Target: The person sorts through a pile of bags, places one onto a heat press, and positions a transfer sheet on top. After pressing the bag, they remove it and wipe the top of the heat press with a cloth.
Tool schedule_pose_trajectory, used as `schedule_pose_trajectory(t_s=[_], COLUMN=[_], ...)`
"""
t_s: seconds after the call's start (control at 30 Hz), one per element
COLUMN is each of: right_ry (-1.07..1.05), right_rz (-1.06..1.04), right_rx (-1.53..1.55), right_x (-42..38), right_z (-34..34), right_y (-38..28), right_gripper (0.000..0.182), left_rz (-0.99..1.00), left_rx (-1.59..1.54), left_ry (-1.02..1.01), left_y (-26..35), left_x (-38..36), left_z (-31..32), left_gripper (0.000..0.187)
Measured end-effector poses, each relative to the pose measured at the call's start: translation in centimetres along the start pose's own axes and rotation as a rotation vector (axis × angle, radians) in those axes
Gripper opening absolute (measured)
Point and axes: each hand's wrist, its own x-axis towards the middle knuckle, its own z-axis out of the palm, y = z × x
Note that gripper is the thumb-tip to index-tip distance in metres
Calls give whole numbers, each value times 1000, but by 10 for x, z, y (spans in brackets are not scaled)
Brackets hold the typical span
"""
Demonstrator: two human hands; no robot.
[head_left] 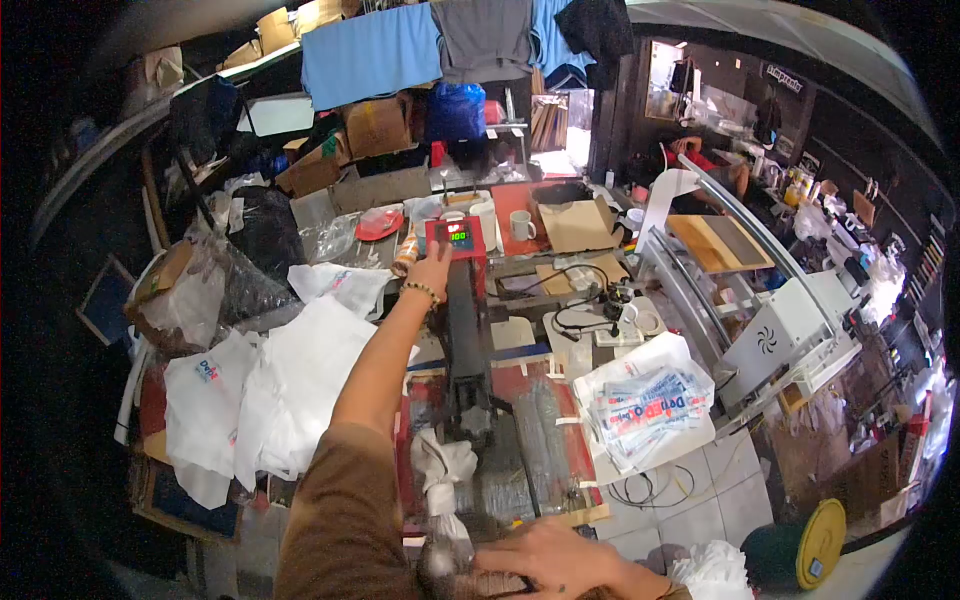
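Note:
My left hand [430,275] reaches forward to the red control box [467,236] with a lit digital display, its fingertips at the front of the panel and its fingers stretched out. The box sits at the far end of a heat press's dark arm [465,340]. At the bottom edge my right hand [555,558] lies with fingers extended leftward, beside the press's handle [447,505], which has white cloth knotted round it. Part of the right hand's fingers is cut off by the frame edge.
White cut fabric pieces [310,375] lie in a heap on the left. Printed pieces [655,408] are stacked on the right. Behind them are cables [590,315], a white mug [521,226] and an open cardboard box [578,225]. A white plotter-like machine [785,345] stands at right.

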Motion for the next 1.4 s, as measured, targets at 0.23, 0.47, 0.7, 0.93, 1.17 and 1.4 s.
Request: schedule_pose_trajectory(t_s=[0.23,0.47,0.7,0.93,1.17,1.4], right_ry=[-37,-32,28,9,-62,-141], right_rz=[100,94,355,611,505,550], right_rx=[-174,-297,-602,-561,-697,-685], right_x=[3,-21,-32,-27,-24,-11], right_z=[0,55,114,124,129,87], right_y=[-3,42,59,62,69,14], right_gripper=[52,52,31,29,35,53], left_rz=[474,682,526,433,-150,-283], left_rx=[-541,-947,-746,-753,-876,-880], left_ry=[26,-209,211,195,398,38], left_y=[12,100,133,140,102,78], left_x=[-128,-398,-449,-449,-314,-249], left_z=[-42,-67,-12,37,56,52], left_gripper=[69,65,80,63,52,78])
